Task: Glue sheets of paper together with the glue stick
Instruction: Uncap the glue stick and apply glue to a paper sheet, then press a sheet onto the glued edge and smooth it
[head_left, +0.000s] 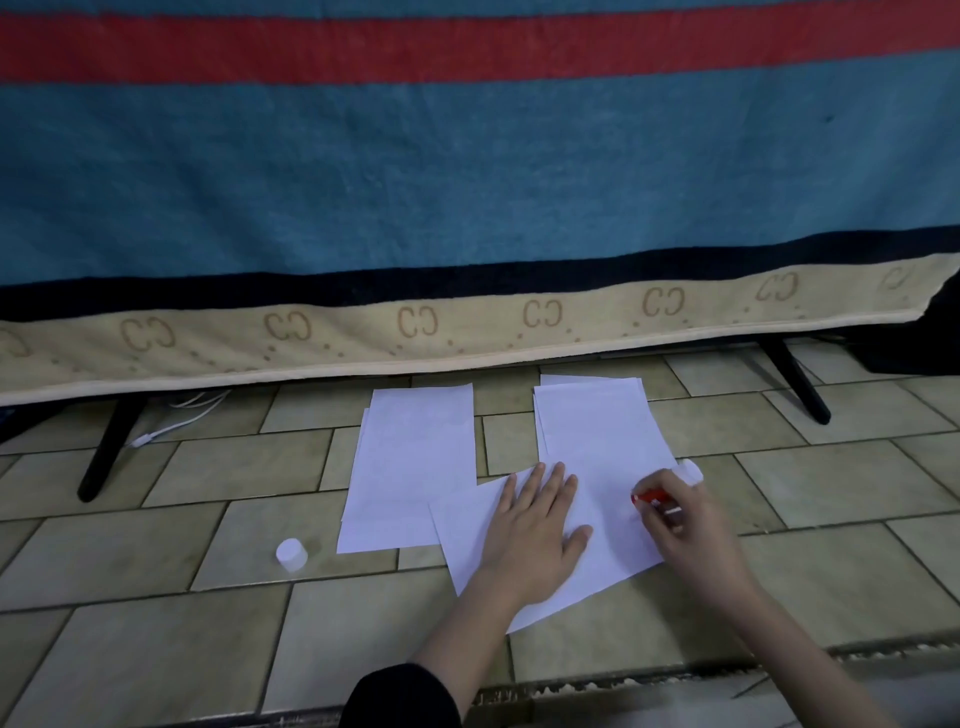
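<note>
Left hand (537, 525) lies flat, fingers spread, pinning the angled sheet (467, 530). Right hand (685, 525) is wrapped around the red glue stick (652, 500), tip probably touching paper at the sheet's three o'clock edge. Best: firm hold, short strokes outward. Cap (291, 554) sits at nine o'clock.

I have one view only, from the head camera, looking forward and steeply down onto the tiled floor (156, 649). It sits close above both forearms, which enter from the bottom edge. Beyond the right hand (685, 530) and its grip, the wide lens takes in a hanging blanket (467, 182).
</note>
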